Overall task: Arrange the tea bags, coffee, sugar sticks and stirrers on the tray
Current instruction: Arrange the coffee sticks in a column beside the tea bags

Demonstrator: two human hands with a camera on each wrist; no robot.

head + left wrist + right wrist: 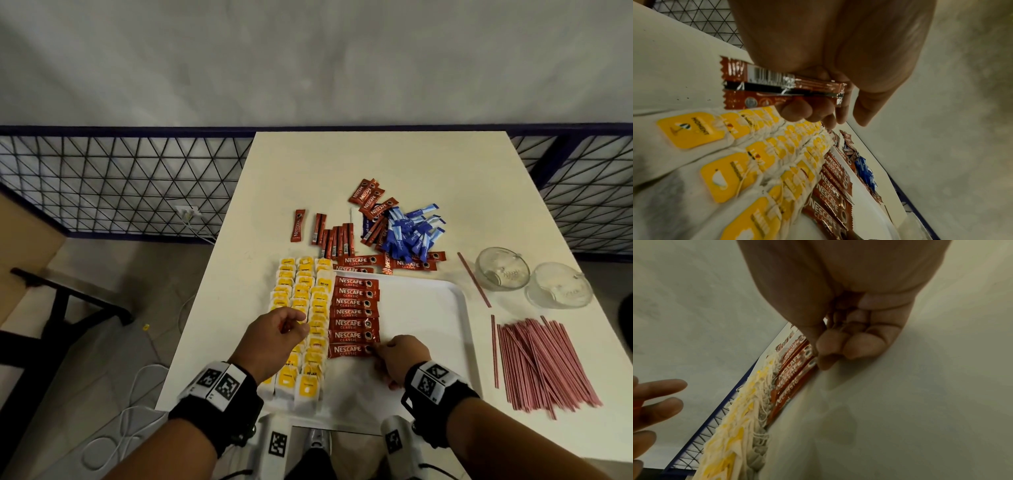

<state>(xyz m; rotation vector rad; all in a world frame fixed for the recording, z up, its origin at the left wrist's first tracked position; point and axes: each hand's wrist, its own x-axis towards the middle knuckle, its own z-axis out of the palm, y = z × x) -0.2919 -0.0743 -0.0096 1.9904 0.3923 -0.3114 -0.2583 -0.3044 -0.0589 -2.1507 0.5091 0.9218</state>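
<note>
Gripping spare Nescafé sachets [783, 87] in our left hand [274, 337] above the tea bags [301, 308], we feed the coffee column; our right hand [400, 359] fingertips pinch the lowest sachet [351, 350], squaring it low-centre on the tray [459, 308].

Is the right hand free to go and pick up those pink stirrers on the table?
Probably yes. The right hand only touches the nearest coffee stick on the tray, and the pink stirrers lie uncovered to its right with nothing between.

White table [394, 164] beside blue mesh railing [120, 178], grey wall [308, 61].
</note>
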